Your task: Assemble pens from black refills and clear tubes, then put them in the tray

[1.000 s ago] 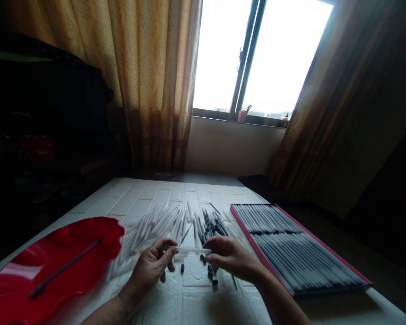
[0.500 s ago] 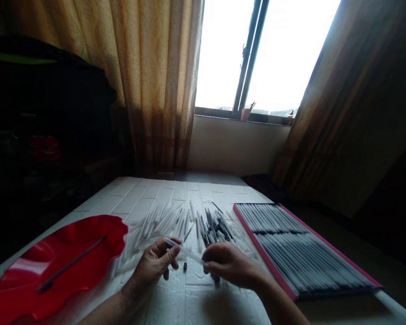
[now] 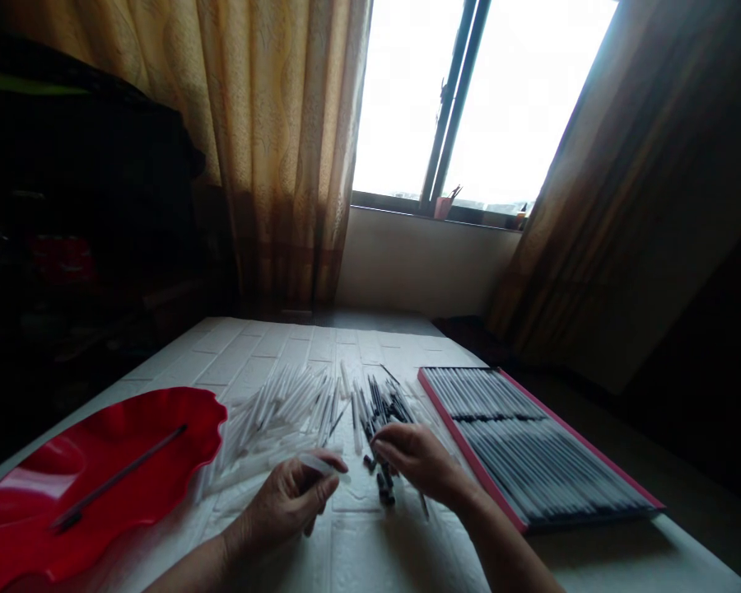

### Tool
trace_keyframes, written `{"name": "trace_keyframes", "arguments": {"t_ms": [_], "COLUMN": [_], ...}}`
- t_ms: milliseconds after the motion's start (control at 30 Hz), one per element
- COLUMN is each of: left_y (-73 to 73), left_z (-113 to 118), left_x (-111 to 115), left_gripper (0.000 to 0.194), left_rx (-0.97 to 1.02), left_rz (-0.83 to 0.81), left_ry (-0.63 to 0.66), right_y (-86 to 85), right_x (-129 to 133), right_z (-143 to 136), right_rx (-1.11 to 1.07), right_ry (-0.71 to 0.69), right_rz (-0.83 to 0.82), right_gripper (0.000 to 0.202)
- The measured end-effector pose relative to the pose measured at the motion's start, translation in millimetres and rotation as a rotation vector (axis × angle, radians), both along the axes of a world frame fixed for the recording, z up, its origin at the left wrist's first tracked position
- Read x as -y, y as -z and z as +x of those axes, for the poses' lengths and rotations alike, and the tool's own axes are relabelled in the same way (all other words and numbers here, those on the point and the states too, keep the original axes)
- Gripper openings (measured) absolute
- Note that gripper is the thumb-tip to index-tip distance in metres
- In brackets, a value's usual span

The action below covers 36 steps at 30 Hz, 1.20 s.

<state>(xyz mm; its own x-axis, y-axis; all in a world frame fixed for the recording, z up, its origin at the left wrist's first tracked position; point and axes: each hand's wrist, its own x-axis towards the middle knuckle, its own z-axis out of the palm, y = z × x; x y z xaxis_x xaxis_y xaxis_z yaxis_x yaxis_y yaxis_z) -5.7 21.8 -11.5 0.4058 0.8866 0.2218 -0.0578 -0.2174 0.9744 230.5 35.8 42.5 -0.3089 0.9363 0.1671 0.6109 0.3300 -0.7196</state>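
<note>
In the head view, the right hand bunched its fingers in front of dark rods; whether they held anything, I couldn't tell. The left hand pinched a translucent tube. Bare tabletop lay between the hands; a red dish ran off the left edge, a pink-rimmed box flanked the right forearm.

Gold curtain beside bright window; pink cup on sill
</note>
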Motion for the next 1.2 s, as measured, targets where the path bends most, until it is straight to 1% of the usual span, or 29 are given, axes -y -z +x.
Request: {"name": "trace_keyframes", "arguments": {"t_ms": [67, 133, 233, 333, 400, 467, 567, 667, 767, 867, 933, 1000, 1100, 1167, 1200], "left_y": [0.5, -1.5, -7.0, -12.3, -15.3, -17.8, -19.8, -17.0, -7.5, 4.1, 8.4, 8.2, 2.2, -2.0, -3.4], "left_z": [0, 0, 0, 0, 0, -1, -2, -3, -1, 3, 4, 4, 2, 1, 0], "left_x": [0, 1, 1, 1, 1, 2, 3, 1, -1, -4, -4, -4, -4, -5, -5], "left_gripper": [0.037, 0.034, 0.040, 0.042, 0.042, 0.041, 0.041, 0.038, 0.032, 0.036, 0.040, 0.047, 0.058, 0.057, 0.055], "left_rx": [0.009, 0.015, 0.014, 0.005, -0.007, -0.026, -0.050, -0.059, -0.046, -0.008, 0.015, 0.030, 0.034, 0.023, 0.016], "left_rz": [0.036, 0.081, 0.110, 0.097, 0.076, 0.049, 0.028, 0.056, 0.089, 0.096, 0.098, 0.099, 0.099, 0.096, 0.096], "left_ry": [0.002, 0.003, 0.021, 0.045, 0.061, 0.068, 0.067, 0.045, -0.002, -0.028, -0.030, -0.030, -0.041, -0.058, -0.072], "right_y": [2.5, 5.2, 8.7, 9.8, 9.1, 7.4, 4.3, 2.2, 1.7, 0.2, -2.8, -6.7, -11.4, -12.2, -12.0], "right_x": [-9, -14, -15, -11, -8, -6, -6, -8, -9, -9, -7, -5, -5, -8, -10], "right_z": [12, 19, 18, 6, -5, -14, -23, -28, -32, -33, -28, -18, 6, 24, 32], "right_rx": [0.075, 0.114, 0.166, 0.219, 0.299, 0.427, 0.582, 0.616, 0.593, 0.542, 0.490, 0.387, 0.164, 0.011, -0.065], "right_ry": [0.177, 0.268, 0.279, 0.255, 0.252, 0.267, 0.295, 0.311, 0.325, 0.344, 0.370, 0.405, 0.459, 0.485, 0.490], "right_rz": [0.145, 0.210, 0.259, 0.303, 0.337, 0.362, 0.359, 0.331, 0.318, 0.325, 0.333, 0.344, 0.354, 0.340, 0.324], "right_gripper": [0.023, 0.024, 0.025, 0.022, 0.018, 0.016, 0.016, 0.013, 0.011, 0.014, 0.018, 0.019, 0.017, 0.021, 0.028]}}
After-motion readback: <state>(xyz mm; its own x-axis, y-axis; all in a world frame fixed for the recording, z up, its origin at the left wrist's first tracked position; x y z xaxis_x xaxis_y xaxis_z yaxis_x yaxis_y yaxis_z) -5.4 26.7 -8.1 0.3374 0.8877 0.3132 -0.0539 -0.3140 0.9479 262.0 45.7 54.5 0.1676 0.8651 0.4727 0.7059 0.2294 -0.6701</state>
